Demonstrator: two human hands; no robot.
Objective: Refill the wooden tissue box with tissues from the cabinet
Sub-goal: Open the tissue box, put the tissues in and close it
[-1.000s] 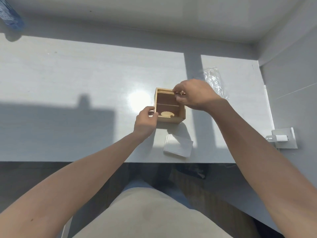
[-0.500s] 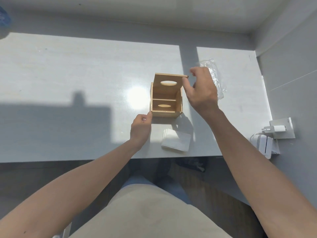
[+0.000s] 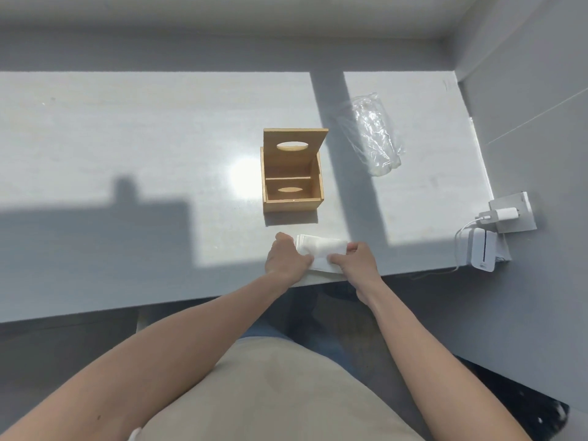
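Observation:
The wooden tissue box (image 3: 292,205) stands on the white counter (image 3: 127,138) with its hinged lid (image 3: 296,140) raised at the far side; the inside looks empty. A white stack of tissues (image 3: 321,249) lies near the counter's front edge, just in front of the box. My left hand (image 3: 284,259) grips the stack's left side and my right hand (image 3: 358,261) grips its right side. Both hands partly cover the stack.
A crumpled clear plastic wrapper (image 3: 374,135) lies to the right of the box. At the counter's right end a wall socket holds a white charger (image 3: 504,214), with a white device (image 3: 482,253) and cable beside it. A grey wall borders the right.
Both hands left the box after the lid was swung up. They moved back to the front edge and took hold of the tissue stack.

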